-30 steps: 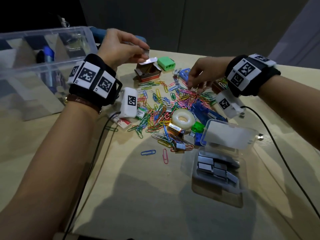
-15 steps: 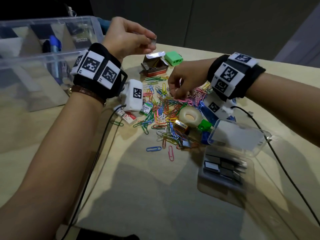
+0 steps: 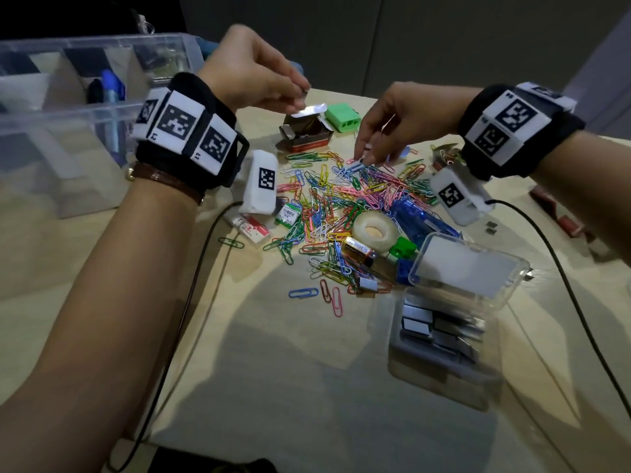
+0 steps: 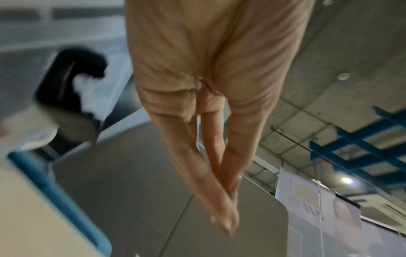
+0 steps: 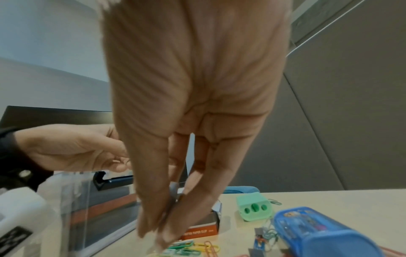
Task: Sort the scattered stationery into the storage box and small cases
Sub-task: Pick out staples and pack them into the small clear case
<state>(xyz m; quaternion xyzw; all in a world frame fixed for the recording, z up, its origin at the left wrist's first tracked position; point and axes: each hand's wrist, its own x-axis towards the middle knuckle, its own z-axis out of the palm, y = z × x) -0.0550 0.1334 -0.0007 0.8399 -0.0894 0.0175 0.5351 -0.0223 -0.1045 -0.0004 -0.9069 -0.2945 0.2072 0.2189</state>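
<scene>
Head view: right hand (image 3: 392, 128) reaches fingertips-down into light, springy, slippery paper clips (image 3: 345, 196), best pinched by 1 wire loop; left hand (image 3: 252, 76) pinches something small.

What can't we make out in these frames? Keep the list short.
- What the left hand pinches: small grey thing at the fingertips in the head view; blurred in the left wrist view.
- Whether the right hand has gripped a paper clip: its fingers cover the colourful paper clip pile; motion blur in the right wrist view.
- Clear plastic storage box: cut off left.
</scene>
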